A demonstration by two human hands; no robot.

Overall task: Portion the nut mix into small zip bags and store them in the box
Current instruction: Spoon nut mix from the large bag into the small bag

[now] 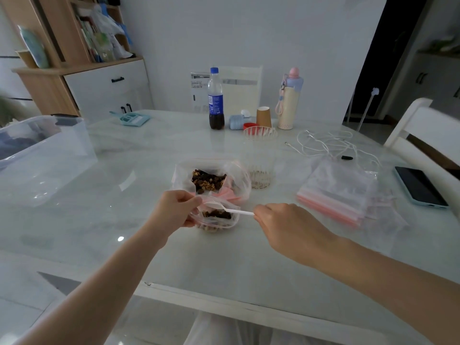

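Our left hand (178, 207) pinches the mouth of a small zip bag (217, 217) between thumb and curled fingers, holding it open just above the surface (124, 195). Some nut mix already lies in the bottom of that bag. Our right hand (281, 221) grips the end of a white plastic spoon (225, 208) with curled fingers; the spoon's bowl sits over the small bag's opening.

We take the small zip bag as our landmark. Just behind it, touching or nearly so, lies the large zip bag (211, 178), open, with the dark and tan nut mix (207, 181) inside. Behind and to the right of it stands a clear glass (260, 160) with a few crumbs at the bottom. Well to its right lies a stack of empty zip bags (336, 192) with pink seals, and beyond those a phone (420, 186) face up. Far to its left stands the clear plastic storage box (42, 145). Far behind it stand a cola bottle (215, 99), a paper cup (263, 117) and a pastel flask (290, 99).
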